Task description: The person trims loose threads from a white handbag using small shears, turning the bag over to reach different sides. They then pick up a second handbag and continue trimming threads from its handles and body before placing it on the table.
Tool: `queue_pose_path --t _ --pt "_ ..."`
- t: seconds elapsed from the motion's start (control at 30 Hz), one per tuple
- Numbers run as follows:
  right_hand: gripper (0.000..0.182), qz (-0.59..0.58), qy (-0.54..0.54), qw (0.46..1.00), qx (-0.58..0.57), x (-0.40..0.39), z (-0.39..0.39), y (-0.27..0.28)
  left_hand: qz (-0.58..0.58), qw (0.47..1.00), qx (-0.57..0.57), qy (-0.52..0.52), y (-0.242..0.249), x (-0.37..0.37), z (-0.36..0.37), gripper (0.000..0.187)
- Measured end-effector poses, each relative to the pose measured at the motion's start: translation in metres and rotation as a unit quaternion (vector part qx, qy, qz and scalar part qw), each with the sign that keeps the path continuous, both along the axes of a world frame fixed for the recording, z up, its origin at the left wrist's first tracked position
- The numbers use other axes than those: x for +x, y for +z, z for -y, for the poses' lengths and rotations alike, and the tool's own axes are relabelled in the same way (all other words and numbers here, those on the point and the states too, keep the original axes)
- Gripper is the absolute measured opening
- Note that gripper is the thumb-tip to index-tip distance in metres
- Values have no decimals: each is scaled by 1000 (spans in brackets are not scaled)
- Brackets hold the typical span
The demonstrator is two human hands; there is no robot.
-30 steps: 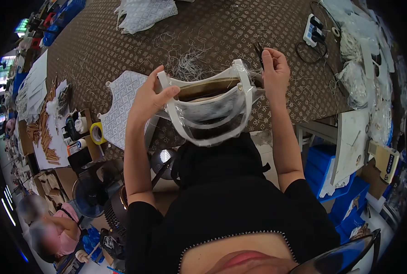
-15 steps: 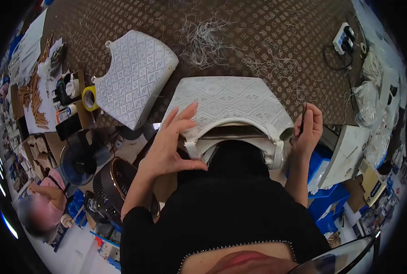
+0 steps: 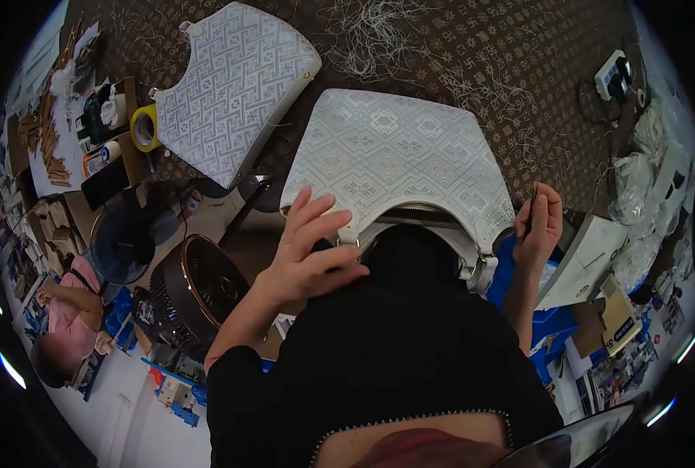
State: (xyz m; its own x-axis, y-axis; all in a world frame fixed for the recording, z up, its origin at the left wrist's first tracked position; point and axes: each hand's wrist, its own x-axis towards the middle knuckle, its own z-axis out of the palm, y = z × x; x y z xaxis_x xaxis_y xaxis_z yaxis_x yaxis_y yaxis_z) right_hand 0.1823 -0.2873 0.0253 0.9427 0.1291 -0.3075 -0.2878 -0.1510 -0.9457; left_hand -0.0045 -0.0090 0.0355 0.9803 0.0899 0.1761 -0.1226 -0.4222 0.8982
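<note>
A white patterned handbag [image 3: 402,148] rests at the table's near edge, its curved opening with a zipper facing my body. My left hand [image 3: 312,253] is at the bag's left strap tab [image 3: 349,232], fingers spread and thumb apart, the fingertips overlapping the tab and its metal ring. To the right of the bag, my right hand [image 3: 540,226] is closed in a pinch around a thin dark tool [image 3: 534,201] that points upward. A second white patterned handbag [image 3: 234,86] lies farther left on the brown patterned table cover [image 3: 472,31].
Loose white threads [image 3: 375,39] lie scattered behind the bags. At the left are yellow tape [image 3: 143,129], a phone [image 3: 105,187] and a black fan [image 3: 207,285]. A power strip [image 3: 611,74] sits far right, above blue bins [image 3: 546,331]. Another person [image 3: 74,312] is at lower left.
The view has shifted, showing more of the bag's front. My left hand's fingers have moved onto the left strap tab. My right hand still pinches the dark tool beside the bag.
</note>
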Motion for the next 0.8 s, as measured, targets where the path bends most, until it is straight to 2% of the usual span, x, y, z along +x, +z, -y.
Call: queue_pose_path --t 0.07,0.2,0.3,0.43,0.5,0.6,0.8 --pt "20 -23 11 999 19 -3 -4 2 64 993 96 28 -10 -7 1 44" --pt "20 -39 15 999 1 -9 -5 -3 70 989 116 59 -12 -13 7 40" --pt "19 -47 -17 999 7 -9 -8 -1 75 986 136 65 -8 -11 5 36" --pt "16 -61 0 997 39 -9 -9 4 72 985 143 70 -3 -6 4 30" --pt "14 -63 -4 997 44 -10 -13 9 75 987 132 55 -2 -7 5 30" --pt "15 -68 -13 996 52 -10 -14 11 63 982 176 35 -3 -7 0 33" --pt "17 -74 8 995 72 -10 -12 9 59 985 161 33 -6 -7 0 36"
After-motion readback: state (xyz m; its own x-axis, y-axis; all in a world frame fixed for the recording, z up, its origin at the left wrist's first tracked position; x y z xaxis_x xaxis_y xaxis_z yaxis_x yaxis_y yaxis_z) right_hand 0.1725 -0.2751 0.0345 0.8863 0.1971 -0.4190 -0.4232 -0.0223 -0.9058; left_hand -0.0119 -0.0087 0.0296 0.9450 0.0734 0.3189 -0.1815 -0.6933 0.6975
